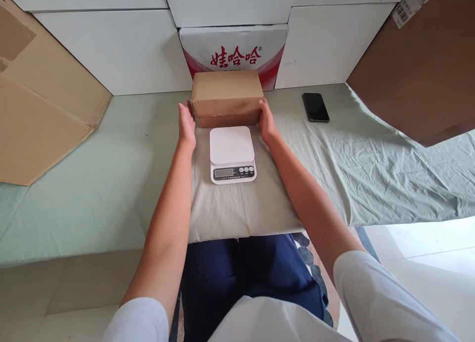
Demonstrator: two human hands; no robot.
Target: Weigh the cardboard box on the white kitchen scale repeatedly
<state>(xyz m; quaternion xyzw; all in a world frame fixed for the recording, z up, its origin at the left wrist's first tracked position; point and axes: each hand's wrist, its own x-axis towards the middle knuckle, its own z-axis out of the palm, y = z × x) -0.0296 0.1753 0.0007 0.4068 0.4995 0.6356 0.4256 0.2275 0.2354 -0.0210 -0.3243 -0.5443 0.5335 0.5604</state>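
Note:
A closed brown cardboard box (228,104) stands at the back of the cloth-covered table, held between my two hands. My left hand (187,123) is against its left end, thumb up, with some fingers hidden by the palm. At the right end, my right hand (266,120) grips the front corner, its fingers partly out of sight along the side. Just in front of the box, between my forearms, lies a white digital kitchen scale (232,154). Its plate carries nothing, and its display and buttons face me.
A black phone (315,107) lies to the right on the green cloth (111,193). Behind the box stands a white and red printed carton (233,37) among white panels (107,50). Large cardboard sheets flank the table at left (44,104) and right (419,70).

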